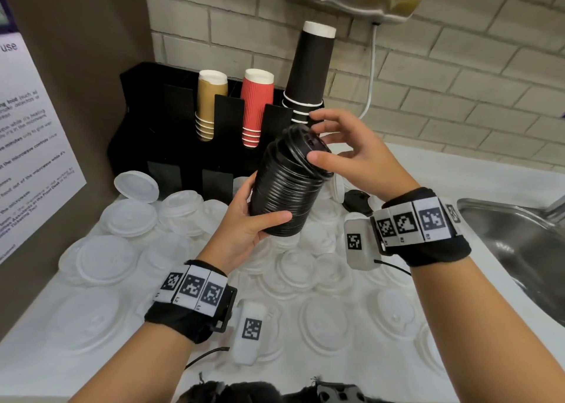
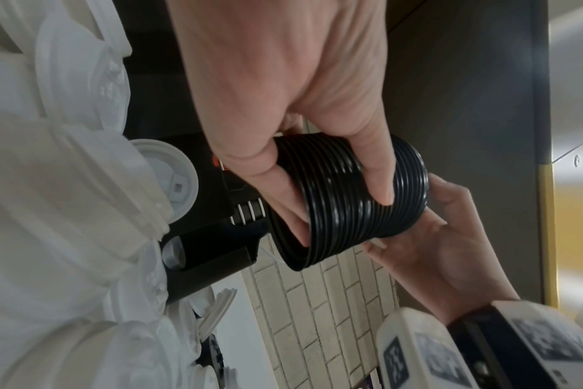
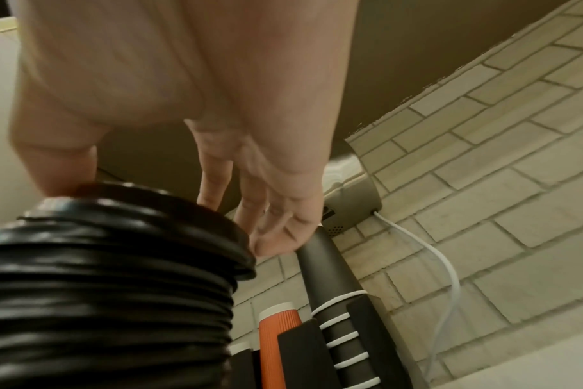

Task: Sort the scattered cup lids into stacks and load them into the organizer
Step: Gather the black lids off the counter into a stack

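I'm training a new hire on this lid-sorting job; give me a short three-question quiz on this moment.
1. True or false: the left hand grips the stack of black lids round its lower end.
2. Which cups stand tallest in the organizer? A gold B red C black
3. Fill in: the loose lids spread over the counter are ____ in colour.

Key
1. True.
2. C, the black cups, right of the red cups and gold cups.
3. White; the right hand touches the stack's top lid.
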The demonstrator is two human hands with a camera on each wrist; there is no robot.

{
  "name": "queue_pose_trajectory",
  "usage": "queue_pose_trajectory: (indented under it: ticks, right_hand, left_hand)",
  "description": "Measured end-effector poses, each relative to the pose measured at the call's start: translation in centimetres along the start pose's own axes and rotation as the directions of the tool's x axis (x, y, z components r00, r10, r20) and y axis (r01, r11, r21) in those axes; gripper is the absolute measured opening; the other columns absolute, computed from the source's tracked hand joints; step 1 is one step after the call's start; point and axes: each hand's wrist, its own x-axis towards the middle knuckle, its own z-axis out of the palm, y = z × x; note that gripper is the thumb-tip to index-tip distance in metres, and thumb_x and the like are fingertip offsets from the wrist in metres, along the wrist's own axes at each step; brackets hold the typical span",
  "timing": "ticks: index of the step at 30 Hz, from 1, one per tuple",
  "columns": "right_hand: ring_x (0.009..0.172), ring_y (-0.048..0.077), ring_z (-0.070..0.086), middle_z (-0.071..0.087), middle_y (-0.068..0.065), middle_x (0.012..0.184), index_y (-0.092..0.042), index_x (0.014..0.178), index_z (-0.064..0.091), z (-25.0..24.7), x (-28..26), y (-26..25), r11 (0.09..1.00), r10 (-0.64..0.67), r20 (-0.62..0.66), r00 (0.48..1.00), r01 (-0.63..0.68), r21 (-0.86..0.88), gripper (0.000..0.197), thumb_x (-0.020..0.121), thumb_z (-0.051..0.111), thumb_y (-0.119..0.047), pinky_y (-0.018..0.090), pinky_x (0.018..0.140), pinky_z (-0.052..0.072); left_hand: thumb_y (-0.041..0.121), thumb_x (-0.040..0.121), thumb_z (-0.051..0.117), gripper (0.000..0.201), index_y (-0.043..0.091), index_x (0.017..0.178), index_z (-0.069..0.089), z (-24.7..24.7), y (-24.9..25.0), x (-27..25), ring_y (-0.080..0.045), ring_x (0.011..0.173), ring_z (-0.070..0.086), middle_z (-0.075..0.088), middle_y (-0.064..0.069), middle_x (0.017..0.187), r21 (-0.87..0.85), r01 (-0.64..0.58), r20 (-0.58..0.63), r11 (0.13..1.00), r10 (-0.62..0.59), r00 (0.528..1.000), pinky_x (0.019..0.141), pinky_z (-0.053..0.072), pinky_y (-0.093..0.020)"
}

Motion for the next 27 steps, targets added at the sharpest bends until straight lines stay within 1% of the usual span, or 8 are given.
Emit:
queue_pose_trajectory:
  ticks: [5, 12, 15, 17, 19, 21, 24, 27]
  right_hand:
    - [0.112, 0.008, 0.056, 0.06, -0.003, 0.12, -0.031, 0.131, 0.049, 0.4, 0.5, -0.8, 0.999, -0.011, 0.065, 0.998, 0.013, -0.034, 0.054, 0.084, 0.072, -0.017, 0.023, 0.08, 0.05]
    - [0.116, 0.005, 0.054, 0.06, -0.004, 0.122, -0.032, 0.135, 0.046, 0.6, 0.6, -1.1, 0.998, -0.043, 0.105, 0.994, 0.048, -0.046, 0.064, 0.08, 0.075, -0.02, 0.009, 0.078, 0.044]
    - [0.114, 0.003, 0.055, 0.058, -0.008, 0.124, -0.041, 0.132, 0.046, 0.1, 0.6, -1.1, 0.997, -0.061, 0.098, 0.993, 0.065, -0.041, 0.059, 0.08, 0.074, -0.035, 0.013, 0.082, 0.047]
    - [0.11, 0.004, 0.057, 0.06, -0.009, 0.119, -0.041, 0.127, 0.05, -0.9, 1.2, -0.3, 0.999, -0.046, 0.003, 0.999, 0.046, 0.004, 0.047, 0.083, 0.065, -0.044, 0.017, 0.083, 0.048]
    - [0.102, 0.006, 0.058, 0.061, -0.007, 0.113, -0.032, 0.125, 0.055, -2.3, 2.3, 1.8, 0.997, 0.073, -0.138, 0.988, -0.07, 0.025, 0.037, 0.089, 0.057, -0.041, 0.02, 0.081, 0.045]
    - [0.096, 0.011, 0.056, 0.06, 0.001, 0.115, -0.023, 0.124, 0.055, -3.5, 3.1, 4.9, 0.957, 0.275, -0.182, 0.944, -0.287, -0.046, 0.031, 0.094, 0.053, -0.03, 0.029, 0.08, 0.047]
    - [0.1, 0.021, 0.052, 0.055, 0.008, 0.119, -0.012, 0.13, 0.054, -4.3, 4.0, 9.9, 0.78, 0.548, -0.09, 0.832, -0.546, -0.306, 0.035, 0.097, 0.049, -0.025, 0.038, 0.091, 0.046]
    - [0.127, 0.03, 0.044, 0.047, 0.015, 0.139, -0.003, 0.138, 0.046, -3.6, 4.6, 14.1, 0.54, 0.708, 0.01, 0.706, -0.532, -0.652, 0.046, 0.099, 0.047, -0.028, 0.035, 0.103, 0.035]
  left_hand:
    - [0.006, 0.058, 0.083, 0.092, 0.027, 0.139, 0.045, 0.1, 0.1, -0.4, -0.019, 0.109, 0.067, 0.071, 0.001, 0.115, 0.015, 0.0, 0.01, 1.0, 0.0, 1.0, 0.076, 0.056, -0.026]
    - [0.001, 0.063, 0.079, 0.089, 0.024, 0.142, 0.043, -0.1, 0.3, -0.5, -0.02, 0.109, 0.067, 0.071, 0.0, 0.115, 0.014, -0.013, 0.0, 1.0, 0.013, 1.0, 0.078, 0.056, -0.028]
    - [0.001, 0.063, 0.081, 0.09, 0.023, 0.142, 0.043, -0.1, 0.2, -0.4, -0.02, 0.11, 0.067, 0.07, 0.0, 0.117, 0.012, -0.014, -0.012, 1.0, 0.015, 1.0, 0.078, 0.056, -0.028]
    - [0.001, 0.065, 0.08, 0.089, 0.02, 0.143, 0.042, -0.2, 0.3, -0.3, -0.02, 0.11, 0.066, 0.068, -0.003, 0.12, 0.001, -0.028, -0.025, 1.0, 0.028, 0.999, 0.079, 0.056, -0.028]
    - [0.0, 0.065, 0.078, 0.087, 0.019, 0.142, 0.043, -0.4, 0.6, -0.1, -0.02, 0.11, 0.066, 0.066, -0.004, 0.122, -0.004, -0.045, -0.043, 0.999, 0.045, 0.998, 0.079, 0.056, -0.029]
    - [0.0, 0.065, 0.076, 0.085, 0.019, 0.142, 0.043, -0.6, 1.0, 0.2, -0.019, 0.111, 0.066, 0.066, -0.004, 0.123, 0.001, -0.065, -0.058, 0.998, 0.065, 0.996, 0.079, 0.057, -0.029]
    - [0.005, 0.063, 0.079, 0.086, 0.021, 0.139, 0.044, -0.9, 1.8, 0.8, -0.019, 0.112, 0.066, 0.068, -0.002, 0.12, 0.012, -0.099, -0.058, 0.995, 0.099, 0.993, 0.08, 0.056, -0.027]
    - [0.007, 0.061, 0.08, 0.089, 0.019, 0.141, 0.042, -1.3, 2.7, 1.4, -0.019, 0.112, 0.065, 0.069, 0.0, 0.119, 0.032, -0.124, -0.069, 0.992, 0.126, 0.99, 0.08, 0.056, -0.027]
